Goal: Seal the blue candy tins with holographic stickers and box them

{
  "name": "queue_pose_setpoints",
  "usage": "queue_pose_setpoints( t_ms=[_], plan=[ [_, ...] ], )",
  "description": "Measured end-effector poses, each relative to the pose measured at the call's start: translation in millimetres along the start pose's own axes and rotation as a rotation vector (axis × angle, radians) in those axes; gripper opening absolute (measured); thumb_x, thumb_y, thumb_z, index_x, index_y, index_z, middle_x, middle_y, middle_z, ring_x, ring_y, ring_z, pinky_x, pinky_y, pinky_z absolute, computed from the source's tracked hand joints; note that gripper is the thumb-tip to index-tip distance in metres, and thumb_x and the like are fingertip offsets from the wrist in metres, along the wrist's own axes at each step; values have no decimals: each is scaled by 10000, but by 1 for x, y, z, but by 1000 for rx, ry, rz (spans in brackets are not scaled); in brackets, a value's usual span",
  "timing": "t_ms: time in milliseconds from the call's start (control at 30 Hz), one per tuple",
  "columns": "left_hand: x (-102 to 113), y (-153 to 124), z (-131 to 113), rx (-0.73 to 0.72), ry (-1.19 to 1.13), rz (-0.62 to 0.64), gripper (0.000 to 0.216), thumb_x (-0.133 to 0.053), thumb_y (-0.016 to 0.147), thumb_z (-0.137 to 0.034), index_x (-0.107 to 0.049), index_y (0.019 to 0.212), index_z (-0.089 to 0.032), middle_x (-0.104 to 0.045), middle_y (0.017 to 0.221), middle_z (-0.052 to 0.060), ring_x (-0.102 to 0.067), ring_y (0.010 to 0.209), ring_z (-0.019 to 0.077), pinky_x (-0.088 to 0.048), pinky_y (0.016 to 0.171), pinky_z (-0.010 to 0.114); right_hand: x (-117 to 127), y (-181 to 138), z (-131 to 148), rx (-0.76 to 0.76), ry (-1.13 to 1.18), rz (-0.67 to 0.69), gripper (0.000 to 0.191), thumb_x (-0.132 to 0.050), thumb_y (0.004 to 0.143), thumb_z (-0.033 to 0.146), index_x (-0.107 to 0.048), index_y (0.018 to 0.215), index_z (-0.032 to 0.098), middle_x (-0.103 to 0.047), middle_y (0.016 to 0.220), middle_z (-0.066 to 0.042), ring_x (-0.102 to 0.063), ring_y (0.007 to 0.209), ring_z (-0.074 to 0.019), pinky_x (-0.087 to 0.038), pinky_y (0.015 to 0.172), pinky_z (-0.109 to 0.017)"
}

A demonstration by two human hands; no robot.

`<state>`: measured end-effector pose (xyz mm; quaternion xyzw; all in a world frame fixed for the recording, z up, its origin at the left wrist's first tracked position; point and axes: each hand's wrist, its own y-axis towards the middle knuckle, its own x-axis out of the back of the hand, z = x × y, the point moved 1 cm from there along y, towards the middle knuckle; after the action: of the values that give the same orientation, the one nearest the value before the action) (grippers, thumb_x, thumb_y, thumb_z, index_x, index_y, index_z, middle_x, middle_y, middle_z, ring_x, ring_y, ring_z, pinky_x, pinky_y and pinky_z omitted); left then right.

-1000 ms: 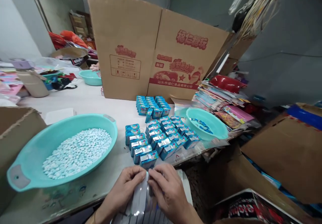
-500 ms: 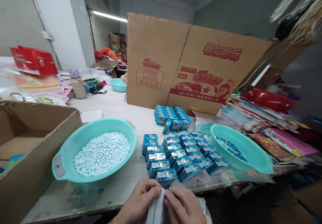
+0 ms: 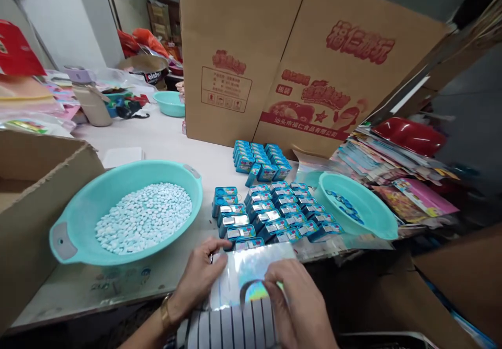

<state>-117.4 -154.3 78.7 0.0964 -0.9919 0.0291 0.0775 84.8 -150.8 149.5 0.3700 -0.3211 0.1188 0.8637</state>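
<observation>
Both hands hold a shiny holographic sheet point(image 3: 247, 276) at the table's near edge, above a striped garment. My left hand point(image 3: 198, 276) pinches the sheet's left edge, fingers curled. My right hand point(image 3: 292, 299) presses on its lower right part, fingers bent over it. Just beyond the sheet stand rows of small blue tins point(image 3: 270, 213) with printed lids. A teal basin point(image 3: 78, 218) full of small white tablets point(image 3: 143, 216) sits to the left of my hands.
A second teal basin point(image 3: 371, 218) with a few blue pieces sits right of the tins. A large printed cardboard box point(image 3: 298, 61) stands behind them. An open carton point(image 3: 35, 192) is at left, stacked coloured packets point(image 3: 392, 171) at right, a beige bottle point(image 3: 92, 101) far left.
The sheet, earlier held edge-on between both hands, now lies spread flat and wide. My hands have moved apart along it. The camera has tilted down and shifted.
</observation>
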Motion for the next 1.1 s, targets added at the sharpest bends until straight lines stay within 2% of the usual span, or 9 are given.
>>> queue_pose_setpoints(
  t_ms=[67,133,200,333,467,600,700,900,1100],
  plan=[
    [3,1,7,-105,68,-5,387,-551,763,-148,-702,1113,-210,-599,905,27,-556,818,186,-432,765,276,12,20,-1,-166,87,81,164,-475,978,234,-521,821,229,-561,739,12,-538,679,-145,-425,616,-253],
    [5,1,11,-93,24,86,390,-566,809,-175,-666,1183,-216,-608,949,38,-564,847,189,-435,786,283,13,41,-6,-331,186,134,192,-473,990,288,-521,815,224,-548,754,17,-526,696,-135,-413,621,-236],
    [7,1,11,-1,-90,205,353,-625,853,-321,-655,1180,-194,-625,888,34,-564,795,182,-436,746,275,4,60,-14,-436,291,169,239,-478,990,353,-518,797,217,-529,754,18,-502,704,-133,-394,620,-234],
    [14,9,13,45,-414,321,820,-558,764,-774,-561,1284,-140,-615,701,4,-511,625,163,-417,655,279,-29,88,-32,-538,492,258,263,-506,972,403,-520,800,205,-493,740,23,-448,693,-129,-367,625,-240],
    [19,31,16,77,-511,178,903,-406,722,-893,-592,1153,-122,-620,591,6,-465,556,146,-361,608,261,-56,107,-44,-580,552,303,262,-528,961,401,-521,793,200,-488,734,26,-446,700,-127,-366,643,-243],
    [14,54,14,180,-429,-8,507,-500,886,-667,-581,799,-175,-507,466,-49,-398,480,109,-303,543,229,-74,123,-53,-620,518,330,269,-530,957,407,-530,785,200,-502,733,25,-458,704,-131,-369,644,-245],
    [7,64,15,182,-381,-137,452,-489,949,-540,-507,661,-192,-464,478,-54,-408,499,109,-336,557,221,-84,134,-61,-660,504,344,275,-534,950,411,-543,778,197,-535,734,19,-488,706,-137,-381,648,-246],
    [0,75,26,7,-188,-359,348,-471,982,-390,-532,697,-201,-494,682,-17,-491,657,141,-401,629,227,-95,142,-73,-662,304,357,278,-513,958,407,-553,771,205,-544,713,24,-497,676,-136,-361,612,-241],
    [-4,84,43,-80,10,-533,256,-495,963,-321,-639,784,-207,-624,1081,64,-565,1032,219,-406,955,313,-104,145,-73,-492,126,338,215,-448,988,324,-534,823,216,-579,851,-13,-550,822,-171,-398,726,-268]
  ],
)
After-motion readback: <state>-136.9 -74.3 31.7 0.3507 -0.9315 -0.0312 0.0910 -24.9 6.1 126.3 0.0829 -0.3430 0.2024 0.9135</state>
